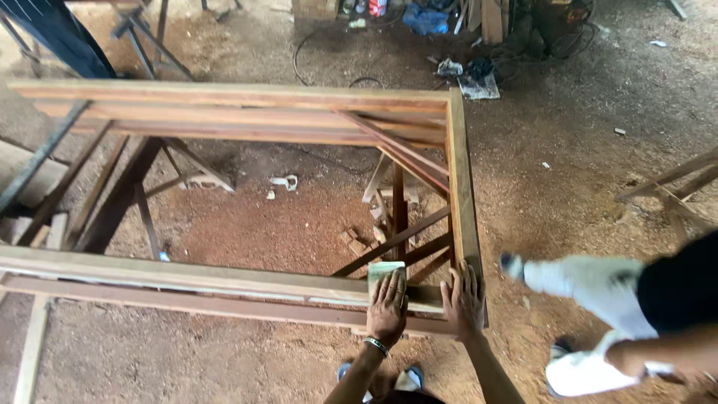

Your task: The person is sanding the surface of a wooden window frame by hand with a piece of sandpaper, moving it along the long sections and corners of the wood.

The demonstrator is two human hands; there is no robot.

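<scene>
A large wooden frame (462, 187) lies flat on trestles above a sawdust floor. My left hand (387, 308), with a bracelet at the wrist, presses flat on a pale folded sheet of sandpaper (384, 269) on the frame's near rail (187, 278), close to the right corner. My right hand (464, 301) rests flat on the corner joint beside it, fingers spread, holding nothing.
Another person in white trousers (591, 288) and a dark top steps past at the right. Wood offcuts (355, 241) lie on the floor under the frame. A second trestle (677, 187) stands at the right; tools and clutter (471, 75) sit at the back.
</scene>
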